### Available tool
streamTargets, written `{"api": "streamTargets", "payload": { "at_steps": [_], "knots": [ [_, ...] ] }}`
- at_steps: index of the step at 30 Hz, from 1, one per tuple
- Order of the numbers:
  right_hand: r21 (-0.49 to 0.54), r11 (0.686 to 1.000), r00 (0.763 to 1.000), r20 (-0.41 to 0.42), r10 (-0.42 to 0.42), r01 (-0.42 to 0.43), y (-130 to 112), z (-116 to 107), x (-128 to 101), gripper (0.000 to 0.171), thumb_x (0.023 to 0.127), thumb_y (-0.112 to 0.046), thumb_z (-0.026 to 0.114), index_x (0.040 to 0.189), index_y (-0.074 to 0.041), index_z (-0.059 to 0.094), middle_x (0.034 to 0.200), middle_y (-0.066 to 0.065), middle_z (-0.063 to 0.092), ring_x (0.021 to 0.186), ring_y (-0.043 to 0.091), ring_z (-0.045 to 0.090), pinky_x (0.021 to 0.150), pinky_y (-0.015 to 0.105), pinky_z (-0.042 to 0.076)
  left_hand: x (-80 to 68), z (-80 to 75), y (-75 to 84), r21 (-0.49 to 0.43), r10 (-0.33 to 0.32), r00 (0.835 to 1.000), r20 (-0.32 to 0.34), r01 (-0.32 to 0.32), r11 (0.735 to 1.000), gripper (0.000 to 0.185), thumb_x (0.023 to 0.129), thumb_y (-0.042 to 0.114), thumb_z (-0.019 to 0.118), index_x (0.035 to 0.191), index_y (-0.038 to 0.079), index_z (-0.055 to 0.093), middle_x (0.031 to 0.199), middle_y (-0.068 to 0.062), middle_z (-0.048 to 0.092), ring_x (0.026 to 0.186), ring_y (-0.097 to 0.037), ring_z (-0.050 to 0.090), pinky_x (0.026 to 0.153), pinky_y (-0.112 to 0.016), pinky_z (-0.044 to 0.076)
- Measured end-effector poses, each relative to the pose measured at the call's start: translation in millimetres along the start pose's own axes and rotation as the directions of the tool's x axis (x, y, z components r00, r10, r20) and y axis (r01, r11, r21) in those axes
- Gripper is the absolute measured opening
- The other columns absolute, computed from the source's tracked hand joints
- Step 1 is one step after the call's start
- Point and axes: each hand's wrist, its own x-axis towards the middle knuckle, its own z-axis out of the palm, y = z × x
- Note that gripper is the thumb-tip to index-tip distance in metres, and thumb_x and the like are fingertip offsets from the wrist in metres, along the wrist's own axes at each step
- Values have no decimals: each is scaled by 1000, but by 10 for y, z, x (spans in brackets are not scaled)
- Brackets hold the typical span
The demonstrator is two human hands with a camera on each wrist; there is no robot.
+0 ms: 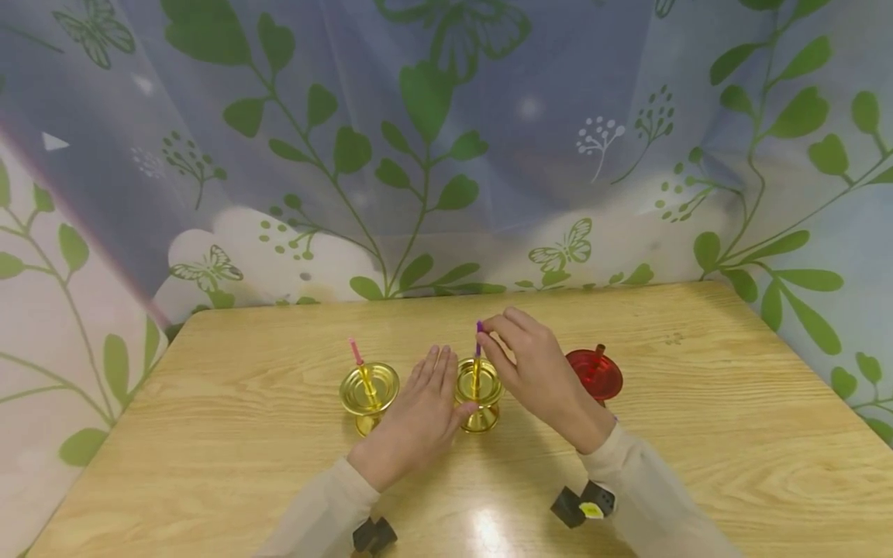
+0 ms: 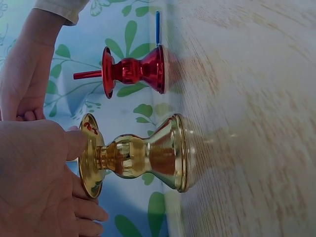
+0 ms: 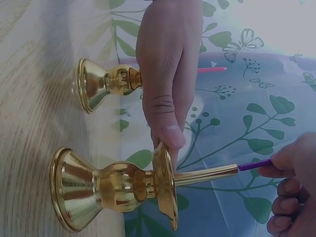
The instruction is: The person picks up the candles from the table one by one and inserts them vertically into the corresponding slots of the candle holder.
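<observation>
A gold candle holder stands mid-table with a thin purple candle in its tube. My right hand pinches the candle's top end; the right wrist view shows the fingertips on the purple candle above the gold holder. My left hand lies beside the holder with fingers straight, its thumb touching the dish rim. In the left wrist view that thumb rests on the gold holder's rim.
A second gold holder with a pink candle stands to the left. A red holder stands right of my right hand, with a thin blue stick behind it. The wooden table is backed by a leaf-print curtain.
</observation>
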Motion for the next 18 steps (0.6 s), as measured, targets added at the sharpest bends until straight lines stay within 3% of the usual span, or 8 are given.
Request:
{"api": "streamTargets", "payload": {
  "at_steps": [18],
  "knots": [
    [-63, 997, 999, -6, -45, 44, 10, 42, -6, 5, 91, -4, 66, 95, -1, 66, 81, 3, 57, 68, 12, 46, 57, 24, 44, -10, -9, 12, 24, -13, 1000, 21, 13, 1000, 73, 105, 46, 23, 149, -12, 16, 155, -27, 14, 145, -38, 9, 118, -45, 12]
  ]
}}
